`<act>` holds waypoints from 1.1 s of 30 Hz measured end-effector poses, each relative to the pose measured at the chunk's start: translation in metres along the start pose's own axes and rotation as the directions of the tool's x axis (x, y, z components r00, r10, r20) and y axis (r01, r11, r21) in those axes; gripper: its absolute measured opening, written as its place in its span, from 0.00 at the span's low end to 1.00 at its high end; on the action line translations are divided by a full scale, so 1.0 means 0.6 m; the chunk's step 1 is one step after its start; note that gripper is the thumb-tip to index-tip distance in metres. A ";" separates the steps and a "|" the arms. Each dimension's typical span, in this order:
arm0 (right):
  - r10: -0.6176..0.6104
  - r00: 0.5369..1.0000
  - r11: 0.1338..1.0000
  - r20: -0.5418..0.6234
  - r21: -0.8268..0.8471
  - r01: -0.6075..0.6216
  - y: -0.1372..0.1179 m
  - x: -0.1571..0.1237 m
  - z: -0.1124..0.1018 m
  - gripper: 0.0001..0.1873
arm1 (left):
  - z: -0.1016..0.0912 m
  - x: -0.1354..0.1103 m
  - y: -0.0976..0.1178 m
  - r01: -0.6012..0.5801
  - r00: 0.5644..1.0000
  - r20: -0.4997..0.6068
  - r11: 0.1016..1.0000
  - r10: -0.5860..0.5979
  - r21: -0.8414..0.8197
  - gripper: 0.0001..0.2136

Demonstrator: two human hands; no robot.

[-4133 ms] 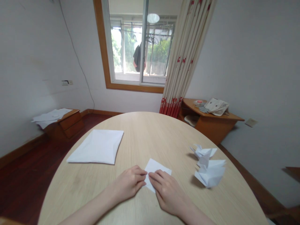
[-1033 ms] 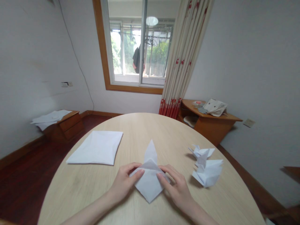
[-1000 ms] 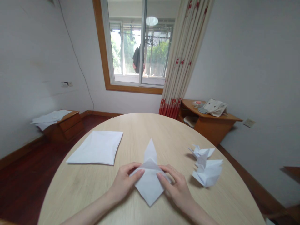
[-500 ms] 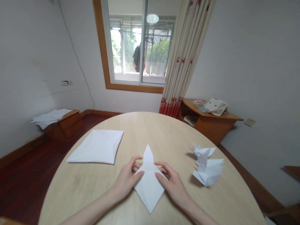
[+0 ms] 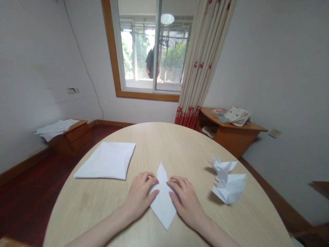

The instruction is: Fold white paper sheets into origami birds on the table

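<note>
Nearest, I see the left hand (image 5: pixel 141 190) and right hand (image 5: pixel 186 197), each loosely curled, thumb parted from fingers, resting on opposite edges of the folded paper (image 5: pixel 163 202) without visible pinching, near centre of the worktop (image 5: pixel 169 140). I judge shaping partial: point and kite-like body formed, but flat, unlike the raised paper figures (image 5: pixel 231 188) at right. Farther left: white sheets (image 5: pixel 106 160).

Sheet (image 5: pixel 164 212) appears to be paper, matt, smooth. Stack (image 5: pixel 106 161): paper, matt, slightly rumpled. Figures (image 5: pixel 232 190): paper, matt, crisply creased. Table (image 5: pixel 154 140): wood-grain top, smooth, faint sheen. Desk (image 5: pixel 233 139): wood, satin finish. Floor (image 5: pixel 23 181): wood-like, low gloss. Curtain (image 5: pixel 199 75): cloth, matt. Window (image 5: pixel 140 58): clear glass; frame (image 5: pixel 156 51) metal-looking, surround (image 5: pixel 144 96) wood. Wall (image 5: pixel 33 44): matt, faintly scuffed.
</note>
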State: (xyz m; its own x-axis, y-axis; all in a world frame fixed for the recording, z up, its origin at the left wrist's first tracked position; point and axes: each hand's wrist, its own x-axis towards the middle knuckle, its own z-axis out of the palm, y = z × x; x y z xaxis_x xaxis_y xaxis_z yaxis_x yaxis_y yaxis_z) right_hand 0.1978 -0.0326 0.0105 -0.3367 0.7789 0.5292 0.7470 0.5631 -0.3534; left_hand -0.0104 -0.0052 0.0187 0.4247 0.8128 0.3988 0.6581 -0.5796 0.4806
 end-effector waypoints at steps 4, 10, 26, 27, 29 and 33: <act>-0.127 0.991 0.992 0.035 -0.003 0.127 -0.003 0.003 -0.007 0.17 | 0.003 -0.002 -0.006 -0.113 0.994 0.012 0.993 0.112 0.039 0.05; -0.190 0.972 0.982 0.136 0.043 0.186 -0.003 0.001 -0.004 0.22 | 0.009 -0.004 -0.015 -0.167 0.979 0.106 0.983 0.175 -0.081 0.11; -0.085 0.882 0.981 0.463 0.195 -0.007 0.009 0.019 -0.044 0.42 | -0.030 0.009 -0.012 -0.144 0.922 0.340 0.979 0.187 -0.148 0.33; -0.089 0.880 0.979 0.467 0.203 -0.008 0.011 0.019 -0.043 0.45 | -0.030 0.010 -0.011 -0.151 0.921 0.337 0.976 0.196 -0.154 0.34; -0.095 0.872 0.977 0.479 0.212 -0.010 0.012 0.021 -0.040 0.48 | -0.029 0.010 -0.008 -0.163 0.920 0.331 0.974 0.208 -0.160 0.36; -0.099 0.867 0.974 0.489 0.227 -0.017 0.012 0.022 -0.038 0.49 | -0.028 0.009 -0.003 -0.170 0.918 0.339 0.976 0.208 -0.137 0.37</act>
State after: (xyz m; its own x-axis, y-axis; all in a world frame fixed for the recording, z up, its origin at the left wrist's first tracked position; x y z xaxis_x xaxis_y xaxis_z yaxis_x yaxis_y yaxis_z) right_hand 0.2119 -0.0245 0.0329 -0.6458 0.7545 0.1167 0.6028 0.5977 -0.5286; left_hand -0.0195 -0.0009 0.0331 0.7371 0.6451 0.2013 0.4845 -0.7121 0.5081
